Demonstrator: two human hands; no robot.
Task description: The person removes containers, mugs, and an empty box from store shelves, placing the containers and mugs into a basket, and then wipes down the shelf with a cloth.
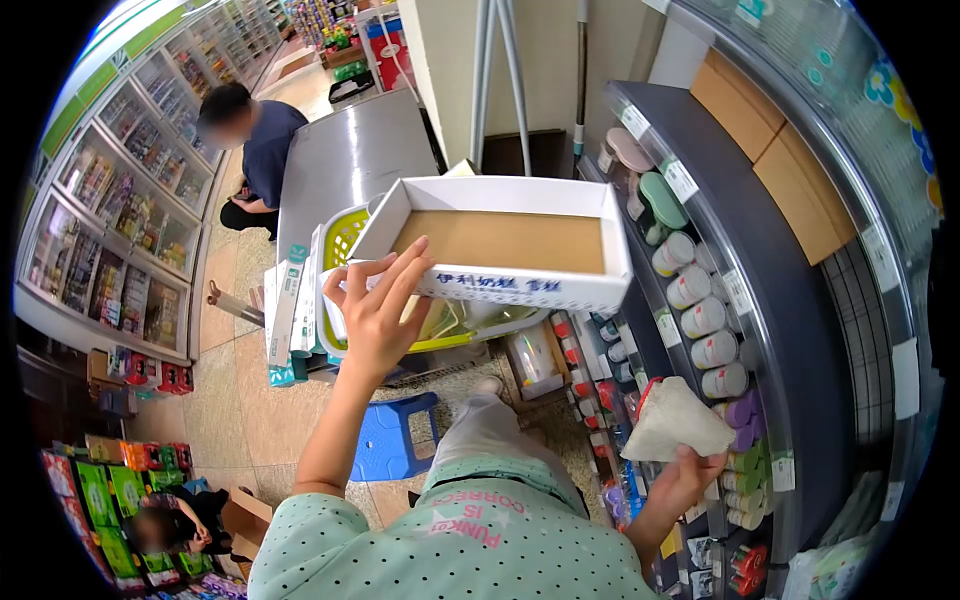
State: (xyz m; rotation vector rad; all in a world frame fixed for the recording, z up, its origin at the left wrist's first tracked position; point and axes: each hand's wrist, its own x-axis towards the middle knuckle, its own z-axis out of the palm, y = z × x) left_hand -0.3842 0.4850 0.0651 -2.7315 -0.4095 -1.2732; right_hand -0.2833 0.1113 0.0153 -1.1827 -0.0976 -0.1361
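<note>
My left hand grips the near wall of a shallow white cardboard box at its left end, with several fingertips over the rim. The box has a bare brown bottom and handwritten blue characters on its near side. It is above a white and lime-green plastic basket, hiding much of it; some packaged things show inside the basket. At the right, my right hand is closed on a crumpled white cloth with a red edge, held in front of the shelves.
Shelves at the right carry several white jars and coloured containers. A steel table is ahead, a blue stool below it. One person is near the glass-door cabinets, another at lower left.
</note>
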